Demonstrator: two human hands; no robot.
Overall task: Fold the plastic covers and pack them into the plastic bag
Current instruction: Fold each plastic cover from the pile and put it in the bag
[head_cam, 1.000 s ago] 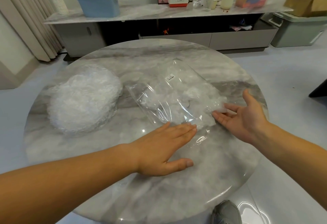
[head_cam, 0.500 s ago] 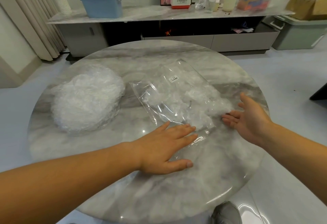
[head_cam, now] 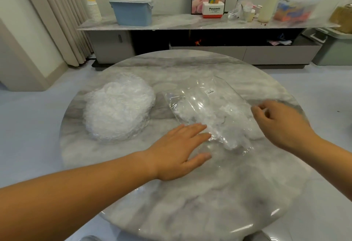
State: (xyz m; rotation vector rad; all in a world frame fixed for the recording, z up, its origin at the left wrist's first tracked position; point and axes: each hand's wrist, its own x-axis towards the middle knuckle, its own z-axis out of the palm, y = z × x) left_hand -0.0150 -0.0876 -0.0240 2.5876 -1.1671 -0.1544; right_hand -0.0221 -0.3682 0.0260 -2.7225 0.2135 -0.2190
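Plastic bag (head_cam: 209, 107): lies flat on the round marble table (head_cam: 190, 202), right of centre, set at a slant. Is clear, holds white crumpled covers inside, and bears a small barcode label (head_cam: 210, 91) near its far end.

Loose pile of plastic covers (head_cam: 118, 111): sits on the left half of the same table, just beside the bag and apart from it, with neither hand on it.

Left hand (head_cam: 181, 149): rests palm down at the near left corner of the bag. Fingers straight and close together, tips on the plastic; thumb spread out to the side, lying on the tabletop.

Right hand (head_cam: 282, 124): is at the right edge of the bag, back of the hand up. Fingers loosely curled, thumb and forefinger drawn towards each other. Cannot tell whether these pinch the film or merely hang over it.

Beyond the table: a long sideboard (head_cam: 190, 24) against the wall, carrying a blue lidded bin (head_cam: 131, 10) and a stack of paper cups (head_cam: 93, 6).
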